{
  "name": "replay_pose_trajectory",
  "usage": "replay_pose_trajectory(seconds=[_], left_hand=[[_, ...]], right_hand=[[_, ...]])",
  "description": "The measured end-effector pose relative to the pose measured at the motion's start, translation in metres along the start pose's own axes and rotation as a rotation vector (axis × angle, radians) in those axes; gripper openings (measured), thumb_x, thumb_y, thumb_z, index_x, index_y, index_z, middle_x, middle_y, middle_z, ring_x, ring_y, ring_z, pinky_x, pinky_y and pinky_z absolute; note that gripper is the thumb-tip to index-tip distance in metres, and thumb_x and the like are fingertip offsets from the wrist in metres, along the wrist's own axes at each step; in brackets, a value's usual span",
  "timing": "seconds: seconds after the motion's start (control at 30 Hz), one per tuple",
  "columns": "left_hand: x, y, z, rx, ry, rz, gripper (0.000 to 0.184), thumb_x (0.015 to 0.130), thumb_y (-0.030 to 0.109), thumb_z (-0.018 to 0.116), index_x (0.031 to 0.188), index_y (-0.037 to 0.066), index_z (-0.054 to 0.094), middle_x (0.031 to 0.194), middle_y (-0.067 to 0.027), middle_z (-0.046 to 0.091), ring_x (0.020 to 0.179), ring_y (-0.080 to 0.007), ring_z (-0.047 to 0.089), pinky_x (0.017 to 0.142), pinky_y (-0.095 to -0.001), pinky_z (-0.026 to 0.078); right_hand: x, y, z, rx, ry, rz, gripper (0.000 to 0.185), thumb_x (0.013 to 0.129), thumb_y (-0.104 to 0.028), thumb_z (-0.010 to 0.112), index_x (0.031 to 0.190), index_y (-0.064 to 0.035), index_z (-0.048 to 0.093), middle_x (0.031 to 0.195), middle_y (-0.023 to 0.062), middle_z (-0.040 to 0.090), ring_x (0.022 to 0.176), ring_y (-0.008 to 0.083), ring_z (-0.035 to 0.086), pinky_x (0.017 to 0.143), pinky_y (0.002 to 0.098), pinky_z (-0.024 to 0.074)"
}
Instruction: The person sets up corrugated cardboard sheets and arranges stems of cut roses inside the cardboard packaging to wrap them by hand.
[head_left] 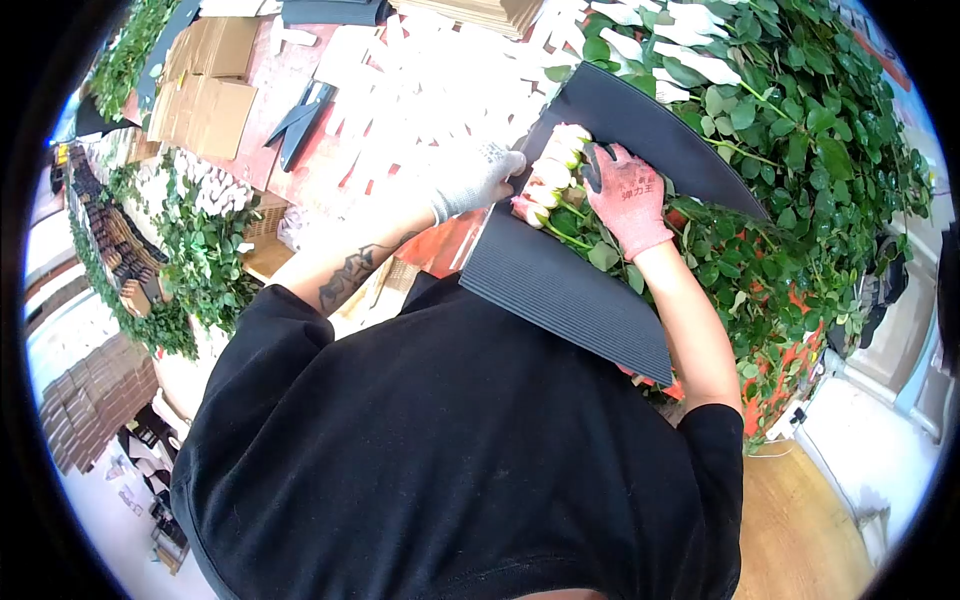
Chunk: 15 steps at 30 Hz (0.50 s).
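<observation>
A dark corrugated sheet (pixel 570 290) lies across the table's near edge, its far flap (pixel 650 130) raised behind several roses (pixel 550 172) with pale pink and green heads. The roses lie in a row between the two parts, stems and leaves toward the right. My left hand (pixel 482 178), in a grey-white glove, has its fingers curled at the sheet's left edge, beside the rose heads. In a red glove with black fingertips, my right hand (pixel 628 198) bends its fingers over the roses just behind their heads; the fingertips are partly hidden.
Many white sleeves (pixel 400 100) cover the pink table (pixel 250 130). Dark blue-handled scissors (pixel 302 122) lie on the left, near folded cardboard (pixel 205 110). Leafy rose stems (pixel 800 130) pile up on the right, some with white-sleeved heads (pixel 695 60). More greenery (pixel 215 255) stands left.
</observation>
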<state>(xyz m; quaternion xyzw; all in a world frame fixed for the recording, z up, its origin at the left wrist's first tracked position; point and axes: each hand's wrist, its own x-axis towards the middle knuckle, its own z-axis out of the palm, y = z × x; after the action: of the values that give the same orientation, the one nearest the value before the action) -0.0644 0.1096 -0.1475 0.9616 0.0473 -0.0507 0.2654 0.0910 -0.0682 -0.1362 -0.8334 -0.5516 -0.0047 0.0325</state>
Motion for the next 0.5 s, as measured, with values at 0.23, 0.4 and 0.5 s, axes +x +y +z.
replay_pose_trajectory(seconds=[0.23, 0.4, 0.5], left_hand=[[0.005, 0.004, -0.001, -0.137, -0.139, -0.131, 0.024, 0.074, 0.018, 0.068, 0.093, 0.004, 0.060, 0.080, -0.0133, 0.062, 0.078, -0.0277, 0.063, 0.070, -0.0374, 0.048], [0.011, -0.010, 0.007, -0.153, -0.156, -0.078, 0.023, 0.076, 0.015, 0.066, 0.097, 0.005, 0.062, 0.081, -0.0110, 0.062, 0.078, -0.0248, 0.063, 0.070, -0.0345, 0.048], [0.013, -0.012, -0.004, -0.351, 0.176, -0.001, 0.023, 0.081, 0.014, 0.061, 0.102, 0.008, 0.066, 0.079, -0.0094, 0.061, 0.077, -0.0225, 0.062, 0.072, -0.0321, 0.050]], right_hand=[[-0.001, -0.001, 0.002, 0.007, -0.100, 0.042, 0.043, 0.077, -0.031, 0.063, 0.115, -0.0119, 0.055, 0.113, 0.0114, 0.059, 0.097, 0.0267, 0.061, 0.082, 0.0372, 0.0485], [-0.004, -0.001, -0.006, 0.026, -0.064, 0.021, 0.038, 0.077, -0.029, 0.063, 0.110, -0.0114, 0.057, 0.107, 0.0111, 0.061, 0.093, 0.0265, 0.061, 0.080, 0.0368, 0.0493], [-0.007, -0.001, -0.016, 0.124, -0.093, -0.121, 0.031, 0.076, -0.030, 0.062, 0.101, -0.0120, 0.058, 0.097, 0.0083, 0.062, 0.085, 0.0254, 0.063, 0.071, 0.0361, 0.0507]])
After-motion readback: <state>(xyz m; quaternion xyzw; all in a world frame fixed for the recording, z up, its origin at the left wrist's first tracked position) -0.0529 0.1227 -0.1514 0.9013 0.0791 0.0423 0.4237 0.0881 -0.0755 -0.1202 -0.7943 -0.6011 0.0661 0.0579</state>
